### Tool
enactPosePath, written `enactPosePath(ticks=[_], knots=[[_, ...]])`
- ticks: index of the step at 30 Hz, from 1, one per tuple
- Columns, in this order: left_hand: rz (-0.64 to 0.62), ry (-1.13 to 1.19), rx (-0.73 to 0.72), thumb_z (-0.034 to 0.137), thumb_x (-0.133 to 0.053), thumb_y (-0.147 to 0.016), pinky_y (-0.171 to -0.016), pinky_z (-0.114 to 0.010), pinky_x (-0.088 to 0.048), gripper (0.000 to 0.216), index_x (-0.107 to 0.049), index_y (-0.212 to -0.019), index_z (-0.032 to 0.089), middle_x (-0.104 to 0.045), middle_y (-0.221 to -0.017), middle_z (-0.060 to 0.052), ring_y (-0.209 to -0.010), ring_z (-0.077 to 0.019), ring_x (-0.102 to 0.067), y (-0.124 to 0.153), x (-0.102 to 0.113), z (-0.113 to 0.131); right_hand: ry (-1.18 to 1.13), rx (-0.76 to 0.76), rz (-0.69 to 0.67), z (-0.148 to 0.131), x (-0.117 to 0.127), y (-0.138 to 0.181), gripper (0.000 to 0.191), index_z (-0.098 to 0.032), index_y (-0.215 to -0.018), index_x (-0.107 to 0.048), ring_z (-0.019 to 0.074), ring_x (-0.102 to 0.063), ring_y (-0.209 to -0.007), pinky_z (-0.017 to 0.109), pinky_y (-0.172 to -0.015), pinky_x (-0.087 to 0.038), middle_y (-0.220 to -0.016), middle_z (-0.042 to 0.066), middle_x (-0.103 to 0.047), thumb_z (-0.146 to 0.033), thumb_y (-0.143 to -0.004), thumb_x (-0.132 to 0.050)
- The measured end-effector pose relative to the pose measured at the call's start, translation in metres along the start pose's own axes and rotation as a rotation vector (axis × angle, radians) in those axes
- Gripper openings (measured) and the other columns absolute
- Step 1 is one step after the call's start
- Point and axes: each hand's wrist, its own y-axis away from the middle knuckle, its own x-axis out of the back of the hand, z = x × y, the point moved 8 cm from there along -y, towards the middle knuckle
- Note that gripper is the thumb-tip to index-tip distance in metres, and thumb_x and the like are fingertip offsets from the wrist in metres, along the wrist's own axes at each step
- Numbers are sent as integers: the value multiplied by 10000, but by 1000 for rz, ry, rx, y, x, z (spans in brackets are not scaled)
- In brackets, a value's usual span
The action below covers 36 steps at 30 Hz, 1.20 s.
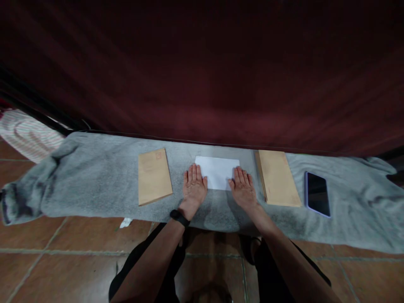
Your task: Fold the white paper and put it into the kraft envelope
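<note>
A white sheet of paper [217, 171], looking like a folded sheet or blank envelope, lies flat on a grey cloth [104, 181]. My left hand [193, 185] rests palm down at its left edge, fingers stretched out. At the right edge lies my right hand [242, 186], also flat, with its fingers extended over the paper's corner. Neither hand grips anything. Left of my left hand is a brown envelope [154, 176] with a reddish mark in its upper corner. Beyond my right hand sits a thicker stack of brown envelopes [279, 179].
A phone [318, 193] with a purple edge lies on the cloth at the right. Dark red fabric [202, 84] rises behind the cloth-covered surface. Below are brown floor tiles [78, 269] and a small white scrap [126, 222]. Striped cloth [28, 132] hangs at the far left.
</note>
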Motion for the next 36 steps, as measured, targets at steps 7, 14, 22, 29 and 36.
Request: enactPosePath(ticks=[7,14,22,29,36], knots=[[63,-26,-27,297,-323,-1018,-1273,-507,-136,612,-317,-1549,-8,-253,-1643,-202,-1557,-297,-163,-3,12,8,-6,-51,15,7,1,-2,597,-46,-1550,-363,328,-381,-1463,544,-1186,-287,-1571,209,-418,-388,-1070,-267],[20,66,-305,257,-301,-1021,-1282,-484,-133,571,-320,-1571,103,-286,-1655,-96,-1562,-242,-151,-7,11,53,-130,71,-115,-28,5,-22,573,-121,-1599,-271,267,-263,-1529,497,-1228,-249,-1647,136,-295,-330,-1065,-274],[-115,46,-363,162,-303,-976,-1280,-469,-152,603,-301,-1571,65,-268,-1659,-137,-1559,-238,-161,-13,-13,69,-234,87,-194,-48,-7,-30,586,-126,-1568,-357,214,-249,-1536,458,-1257,-202,-1628,104,-350,-385,-1080,-161],[-94,92,-334,176,-288,-984,-1271,-465,-195,587,-330,-1562,83,-328,-1636,-133,-1551,-223,-200,-24,-10,60,-156,71,-196,-43,-11,-35,582,-118,-1552,-393,260,-294,-1519,474,-1249,-198,-1620,108,-358,-386,-1082,-177],[-48,87,-236,238,-322,-1007,-1269,-432,-197,576,-331,-1561,80,-313,-1641,-133,-1541,-224,-237,-33,-11,42,-80,65,-96,-32,-13,-35,542,-133,-1543,-411,267,-326,-1503,480,-1223,-246,-1607,128,-376,-380,-1076,-285]])
